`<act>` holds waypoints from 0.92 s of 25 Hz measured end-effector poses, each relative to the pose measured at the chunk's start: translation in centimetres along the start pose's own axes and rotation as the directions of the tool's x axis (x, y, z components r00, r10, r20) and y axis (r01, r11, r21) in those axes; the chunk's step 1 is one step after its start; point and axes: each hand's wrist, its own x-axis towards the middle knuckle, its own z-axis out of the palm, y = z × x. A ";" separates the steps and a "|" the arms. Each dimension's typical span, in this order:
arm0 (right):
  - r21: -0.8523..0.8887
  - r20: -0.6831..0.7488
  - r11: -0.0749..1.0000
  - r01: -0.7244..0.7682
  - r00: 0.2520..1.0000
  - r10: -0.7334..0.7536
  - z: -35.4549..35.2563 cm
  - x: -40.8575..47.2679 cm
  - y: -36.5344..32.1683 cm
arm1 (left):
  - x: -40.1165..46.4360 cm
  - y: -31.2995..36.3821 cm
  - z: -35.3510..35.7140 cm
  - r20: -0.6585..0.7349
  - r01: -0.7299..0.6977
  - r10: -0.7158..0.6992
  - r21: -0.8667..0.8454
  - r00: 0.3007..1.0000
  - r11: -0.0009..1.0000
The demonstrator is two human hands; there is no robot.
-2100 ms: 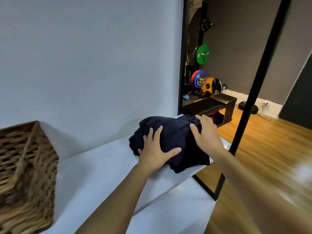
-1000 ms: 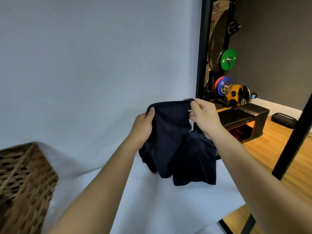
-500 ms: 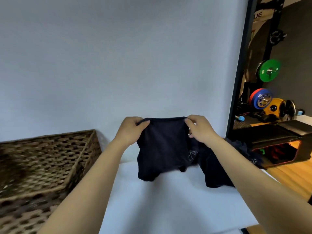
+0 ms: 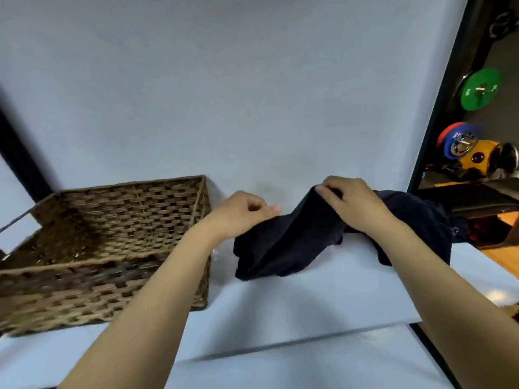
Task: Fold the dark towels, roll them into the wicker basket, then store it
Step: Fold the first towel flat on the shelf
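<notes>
Both hands are out over the white bench, working on a dark towel. The right hand has its fingers curled over the towel's top edge and pinches it, lifting that corner up off the surface. The left hand sits lower, at the towel's left side; its fingers are curled with the thumb tip poking out toward the right, and it seems to be gripping the towel's other corner, though the cloth runs under the wrist and the pinch itself is hard to make out. Between the two hands the towel slopes down from right to left, and its lower end lies crumpled on the bench.

Behind the right forearm, more dark towels lie in a loose heap near the bench's right end, some of the cloth hanging over the edge.

The wicker basket stands on the left part of the bench, just beside the left forearm and apart from the held towel. It is open on top and I can see its woven floor, with no towel inside.

A pale wall rises behind the bench. Past a black frame on the right are coloured weight plates: green above, then blue and red, then yellow.
</notes>
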 end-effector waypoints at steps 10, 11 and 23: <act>-0.161 0.421 0.926 -0.340 0.825 0.376 5.4 -10.7 -0.8 | -3.1 -8.3 8.8 0.040 0.067 -0.107 0.551 0.993 0.832; -0.252 0.310 0.901 -0.353 0.853 0.420 5.6 -11.2 -0.4 | -3.2 -8.3 9.1 0.040 0.080 -0.128 0.592 0.991 0.802; -0.508 0.359 0.856 -0.094 0.881 0.310 9.1 -8.9 2.8 | -0.1 -4.5 8.1 -0.469 0.062 -0.077 -0.048 0.880 0.997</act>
